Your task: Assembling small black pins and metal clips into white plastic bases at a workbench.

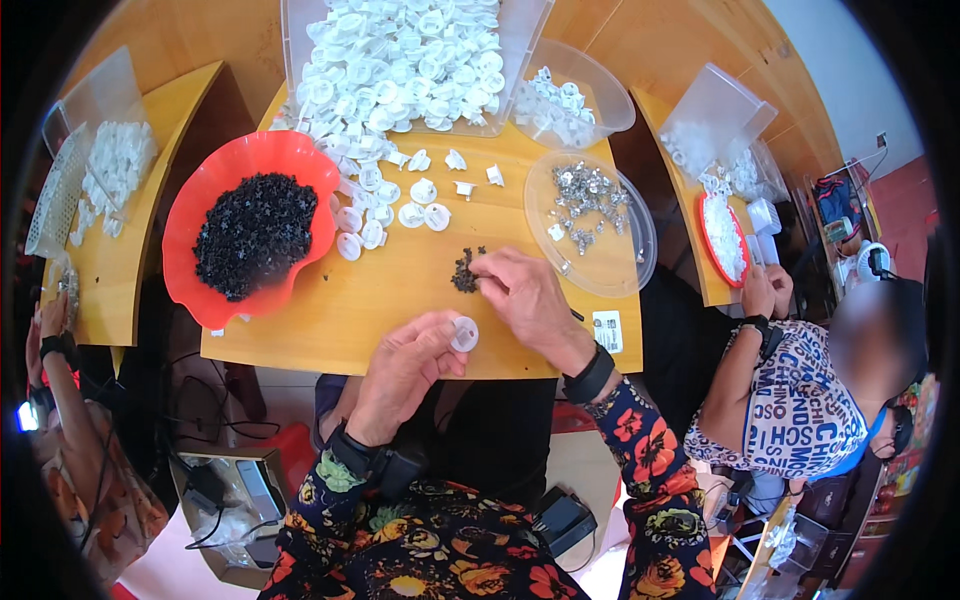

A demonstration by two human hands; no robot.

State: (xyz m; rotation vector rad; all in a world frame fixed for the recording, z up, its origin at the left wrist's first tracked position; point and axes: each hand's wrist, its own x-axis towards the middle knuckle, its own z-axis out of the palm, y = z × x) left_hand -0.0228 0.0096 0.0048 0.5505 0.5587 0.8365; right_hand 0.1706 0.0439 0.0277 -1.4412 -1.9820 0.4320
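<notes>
My left hand (402, 372) pinches a round white plastic piece (464, 335) between thumb and fingertips near the table's front edge. Its flat disc face shows, with a small mark in it. Just above and to the right, my right hand (527, 305) has its thumb and forefinger together at a little heap of small black plastic parts (465, 274). Whatever lies between those fingertips is too small or hidden to make out. Several more white plastic pieces (411, 214) lie loose beyond the heap, some disc side up, others on edge.
A red scalloped bowl (180, 262) of black parts stands left; a clear bin (520, 60) heaped with white pieces is at the back. On the right are a clear tub (618, 110) and a round lid (540, 215) with small metal parts. Co-workers (800, 390) sit on both sides.
</notes>
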